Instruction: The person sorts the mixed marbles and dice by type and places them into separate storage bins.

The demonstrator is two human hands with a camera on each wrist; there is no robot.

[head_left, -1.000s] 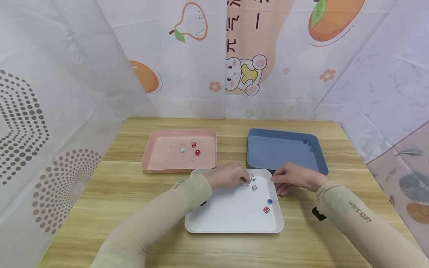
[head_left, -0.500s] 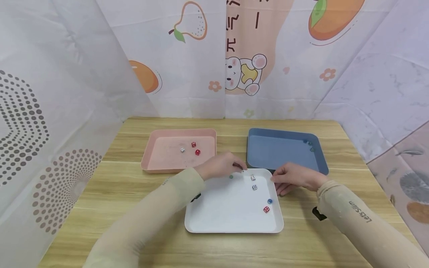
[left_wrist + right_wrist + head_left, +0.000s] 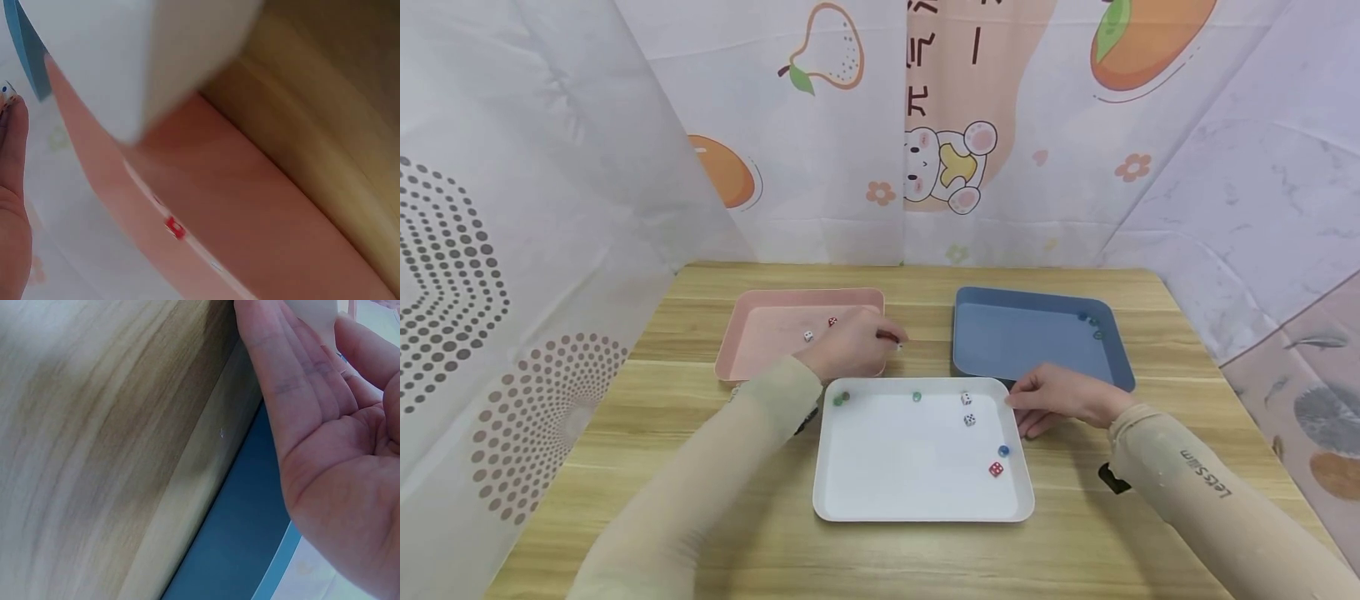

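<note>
My left hand [image 3: 853, 343] is above the right side of the pink tray [image 3: 760, 300], pinching a small white die [image 3: 7, 90] between its fingertips. Inside that tray lie a white die [image 3: 808, 336] and a red die [image 3: 832, 321]; the hand covers part of it. My right hand [image 3: 1067, 396] holds the white tray [image 3: 925, 516] by the rim at its far right corner, thumb inside and fingers outside. Two white dice [image 3: 969, 420], a red die [image 3: 996, 469], a blue marble [image 3: 1003, 451] and several greenish or brownish marbles [image 3: 917, 397] are in the white tray.
A blue tray [image 3: 1030, 333] stands at the back right, with several dark green and blue marbles [image 3: 1092, 321] near its right end. All three trays rest on a wooden table [image 3: 700, 287]. Printed curtains [image 3: 820, 167] close off the back and sides.
My left hand has lifted the white die from the white tray and carried it left and back to the pink tray, uncovering marbles. My right hand has stayed at the rim.
</note>
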